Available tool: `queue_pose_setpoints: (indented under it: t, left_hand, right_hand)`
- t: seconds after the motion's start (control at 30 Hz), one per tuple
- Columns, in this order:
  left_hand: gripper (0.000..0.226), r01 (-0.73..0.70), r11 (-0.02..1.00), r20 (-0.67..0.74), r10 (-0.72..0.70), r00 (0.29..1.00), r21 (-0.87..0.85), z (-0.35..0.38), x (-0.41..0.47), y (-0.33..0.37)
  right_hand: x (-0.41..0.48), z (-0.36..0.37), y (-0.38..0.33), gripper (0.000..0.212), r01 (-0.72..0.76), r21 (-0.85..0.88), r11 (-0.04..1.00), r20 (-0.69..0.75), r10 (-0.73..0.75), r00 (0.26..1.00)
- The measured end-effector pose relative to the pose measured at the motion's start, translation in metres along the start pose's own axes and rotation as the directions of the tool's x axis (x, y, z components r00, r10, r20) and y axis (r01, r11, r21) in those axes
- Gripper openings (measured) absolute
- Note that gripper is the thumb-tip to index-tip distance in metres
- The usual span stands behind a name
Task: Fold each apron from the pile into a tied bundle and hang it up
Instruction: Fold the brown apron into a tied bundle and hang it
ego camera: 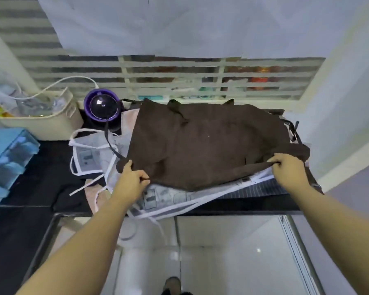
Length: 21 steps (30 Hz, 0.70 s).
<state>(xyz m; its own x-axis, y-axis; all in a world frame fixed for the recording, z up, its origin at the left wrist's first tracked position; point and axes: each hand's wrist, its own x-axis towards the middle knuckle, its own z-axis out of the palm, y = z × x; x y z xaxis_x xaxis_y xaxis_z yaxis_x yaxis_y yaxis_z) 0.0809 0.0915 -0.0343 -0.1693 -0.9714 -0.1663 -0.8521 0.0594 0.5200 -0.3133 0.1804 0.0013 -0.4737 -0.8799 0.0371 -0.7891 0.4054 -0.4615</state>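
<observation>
- A dark counter (30, 167) under a slatted window holds the apron pile.
- The left hand (132, 177) and right hand (290, 169) each pinch the brown apron's (200, 141) near edge.
- Keep that edge taut and level so the fold should land square.

Both arms out, both hands gripping.
Left hand (132, 177) centre-left, fingers curled, pinching the edge of the brown apron (200, 141); right hand (290, 170) centre-right, knuckles up, pinching it too. Bare forearms reach in from the lower corners.
</observation>
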Motion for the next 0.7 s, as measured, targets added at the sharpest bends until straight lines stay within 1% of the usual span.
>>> queue_pose_setpoints:
  t: [0.07,0.1,0.17,0.2,0.23,0.27,0.3,0.33,0.37,0.4,0.43,0.5,0.57,0.6,0.63,0.7]
  left_hand:
    - [0.009,0.039,0.999,0.033,-0.04,0.999,0.035,0.008,-0.007,-0.003]
    - [0.009,0.048,0.997,0.047,-0.051,0.998,0.059,0.01,-0.011,-0.005]
    - [0.009,0.069,0.992,0.092,-0.079,0.993,0.109,0.013,-0.018,-0.006]
    - [0.01,0.075,0.987,0.119,-0.093,0.989,0.144,0.011,-0.02,-0.004]
    - [0.012,0.082,0.979,0.158,-0.113,0.981,0.189,0.009,-0.023,0.0]
    - [0.015,0.093,0.967,0.204,-0.144,0.968,0.238,0.006,-0.025,0.005]
    - [0.021,0.103,0.951,0.258,-0.182,0.949,0.292,0.002,-0.028,0.012]
    - [0.025,0.106,0.93,0.309,-0.222,0.925,0.352,-0.002,-0.029,0.018]
    - [0.027,0.099,0.909,0.346,-0.252,0.904,0.404,-0.005,-0.029,0.022]
    - [0.028,0.091,0.893,0.353,-0.266,0.897,0.441,-0.008,-0.029,0.023]
    - [0.029,0.106,0.891,0.33,-0.271,0.904,0.442,-0.01,-0.025,0.025]
    - [0.029,0.164,0.915,0.267,-0.273,0.924,0.368,-0.012,-0.017,0.028]
    - [0.027,0.143,0.941,0.154,-0.198,0.968,0.307,-0.009,-0.005,0.034]
    - [0.028,0.122,0.951,0.105,-0.158,0.982,0.284,-0.008,0.002,0.039]
    - [0.031,0.104,0.963,0.08,-0.127,0.989,0.251,-0.006,0.009,0.044]
    - [0.041,0.087,0.979,0.092,-0.106,0.99,0.183,-0.002,0.029,0.055]
  right_hand:
    - [-0.01,0.011,0.013,0.027,0.005,-0.162,0.987,-0.004,-0.005,1.0]
    - [-0.017,0.015,0.019,0.026,-0.019,-0.229,0.973,-0.009,0.017,1.0]
    - [-0.03,0.02,0.027,0.026,-0.062,-0.302,0.951,-0.027,0.056,0.998]
    - [-0.035,0.022,0.03,0.027,-0.069,-0.298,0.952,0.01,0.075,0.997]
    - [-0.041,0.023,0.033,0.028,-0.084,-0.258,0.963,0.093,0.111,0.989]
    - [-0.045,0.022,0.034,0.03,-0.098,-0.22,0.971,0.232,0.15,0.961]
    - [-0.05,0.02,0.035,0.031,-0.1,-0.225,0.969,0.395,0.185,0.9]
    - [-0.052,0.017,0.035,0.032,-0.082,-0.262,0.962,0.529,0.214,0.821]
    - [-0.052,0.014,0.035,0.033,-0.055,-0.299,0.953,0.605,0.234,0.761]
    - [-0.053,0.012,0.033,0.033,-0.053,-0.306,0.95,0.627,0.244,0.74]
    - [-0.05,0.007,0.032,0.03,-0.072,-0.288,0.955,0.621,0.243,0.745]
    - [-0.043,0.002,0.028,0.026,-0.105,-0.211,0.972,0.559,0.208,0.803]
    - [-0.033,-0.001,0.019,0.021,-0.143,-0.091,0.986,0.496,0.169,0.852]
    - [-0.027,-0.001,0.012,0.016,-0.157,-0.028,0.987,0.484,0.15,0.862]
    - [-0.021,-0.002,0.003,0.011,-0.161,0.033,0.986,0.48,0.126,0.868]
    - [-0.002,0.0,-0.015,0.007,-0.171,0.136,0.976,0.472,0.088,0.877]
